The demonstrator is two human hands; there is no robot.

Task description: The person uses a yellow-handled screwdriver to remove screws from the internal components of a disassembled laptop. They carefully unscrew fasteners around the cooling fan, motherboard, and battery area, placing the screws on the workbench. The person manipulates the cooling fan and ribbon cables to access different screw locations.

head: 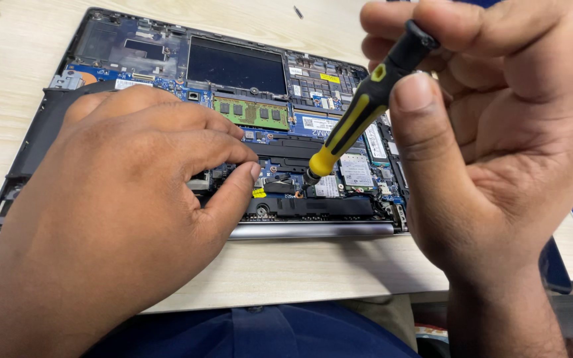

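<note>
Head view looks down on one opened laptop (233,66) lying on a pale wooden table (300,272), its hinge edge toward the near edge of the table. The left hand (111,205) rests palm down over the laptop's left half, wrist at the near left; its fingers are curled together, with index finger and thumb tips pinched close on a small part of the board near the hinge. The right hand (499,139) is raised above the laptop's right end, palm turned to the left, fingers and thumb clamped around the black top of one screwdriver (356,113). The screwdriver has a yellow and black handle and slants down to the left; its tip meets the board just right of the left thumb.

One green memory stick (250,113) sits mid-board. One small yellow label (329,78) lies toward the far right of the board, another yellow tag (258,193) beside the left thumb. White rectangular labels (356,169) sit under the screwdriver. One loose screw (298,12) lies near the table's far edge.
</note>
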